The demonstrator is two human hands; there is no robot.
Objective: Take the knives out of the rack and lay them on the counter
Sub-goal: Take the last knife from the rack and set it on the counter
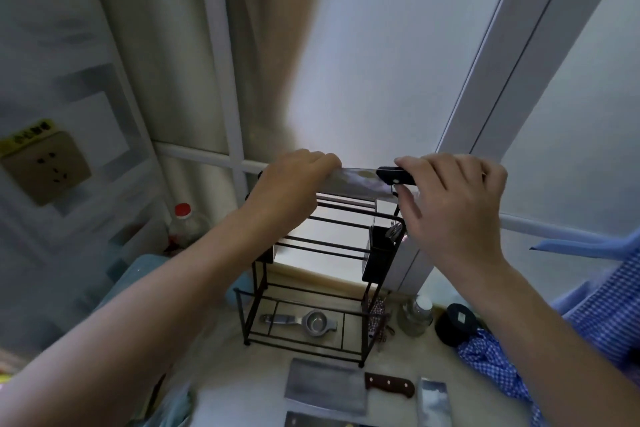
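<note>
A black wire rack stands on the counter. Above its top I hold a knife level, with a shiny blade and a black handle. My right hand grips the handle, and my left hand pinches the blade's far end. On the counter in front of the rack lies a cleaver with a brown riveted handle. A second blade lies to its right and a third shows at the bottom edge.
A metal strainer lies inside the rack's base. A black utensil holder hangs on the rack's right side. A red-capped bottle, a glass jar, a black round lid and blue checked cloth surround it.
</note>
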